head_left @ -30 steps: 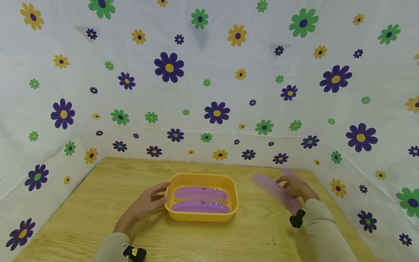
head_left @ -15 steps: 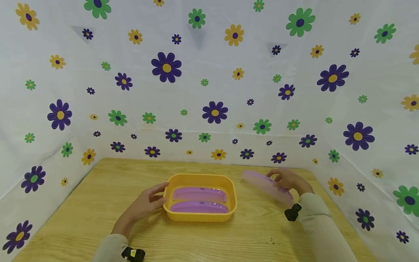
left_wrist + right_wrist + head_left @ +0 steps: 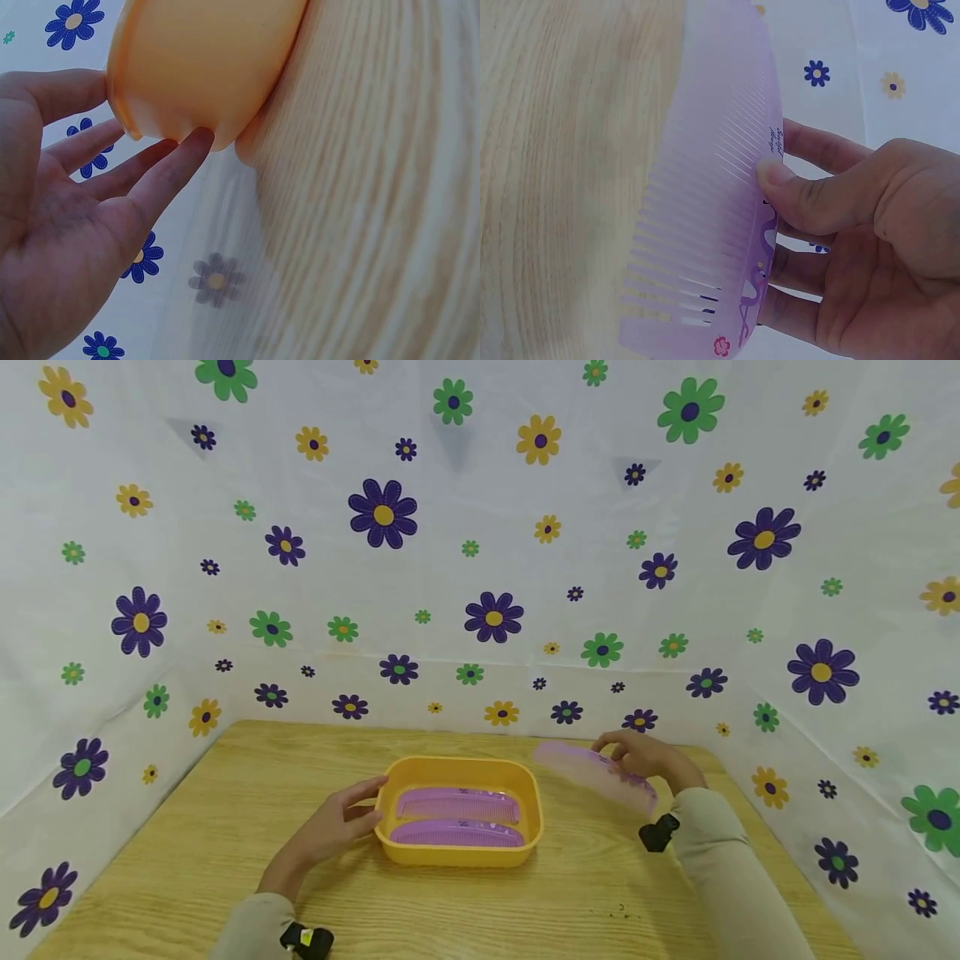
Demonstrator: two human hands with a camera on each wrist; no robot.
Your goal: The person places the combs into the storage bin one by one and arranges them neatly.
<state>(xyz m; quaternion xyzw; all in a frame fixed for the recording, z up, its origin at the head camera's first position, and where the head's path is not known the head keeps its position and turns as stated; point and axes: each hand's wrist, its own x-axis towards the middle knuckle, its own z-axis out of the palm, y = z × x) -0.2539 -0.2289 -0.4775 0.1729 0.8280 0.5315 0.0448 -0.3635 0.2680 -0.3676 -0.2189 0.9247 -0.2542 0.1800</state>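
Observation:
Two purple combs lie side by side inside a yellow plastic basin (image 3: 459, 857), the far comb (image 3: 457, 806) above the near comb (image 3: 456, 835) in the head view. My left hand (image 3: 333, 822) rests its fingertips on the basin's left end. In the left wrist view those fingers (image 3: 161, 169) are extended against the outer wall. Over the table to the right, my right hand (image 3: 645, 756) pinches a translucent lilac comb (image 3: 592, 772) by its spine. Seen from the right wrist, the thumb lies on the comb's printed flamingo band, and its teeth point away from the palm.
The wood-grain table (image 3: 480, 914) carries the basin near its middle. A white flower-printed sheet (image 3: 442, 568) stands behind and on both sides. Small dark specks (image 3: 621, 912) mark the table at front right. Each wrist wears a black camera (image 3: 658, 833).
My right hand has moved left and slightly farther back with the comb, nearer the basin. A purple edge visible beyond that hand earlier is now out of sight. My left hand stays at the basin.

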